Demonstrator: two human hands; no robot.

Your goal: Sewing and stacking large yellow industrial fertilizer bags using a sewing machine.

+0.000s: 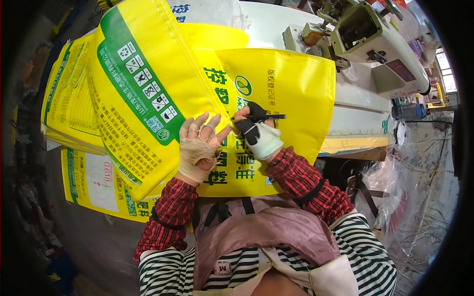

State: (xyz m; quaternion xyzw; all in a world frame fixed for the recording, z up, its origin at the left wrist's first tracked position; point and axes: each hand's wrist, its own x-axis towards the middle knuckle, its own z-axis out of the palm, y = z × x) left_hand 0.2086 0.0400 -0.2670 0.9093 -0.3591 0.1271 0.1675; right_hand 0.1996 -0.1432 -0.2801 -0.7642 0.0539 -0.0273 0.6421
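Note:
My left hand [200, 143], in a thin pale glove with bare fingertips, lies with its fingers spread on the edge of a yellow woven bag [143, 29] with a green panel. My right hand [259, 135], in a white and black fingerless glove, is closed around a thin black pen-like tool [271, 117]. The tool's tip is close to the stitched edge beside my left fingertips; its exact kind does not show. Under both hands is another yellow bag [301, 89] with large dark green print.
A stack of folded yellow bags [64, 108] is on the left. At the upper right stands a white sewing machine [380, 44] on a white table [266, 22]. Green-handled scissors [385, 126] are near the table's right end, with clear plastic sheeting [395, 182] below.

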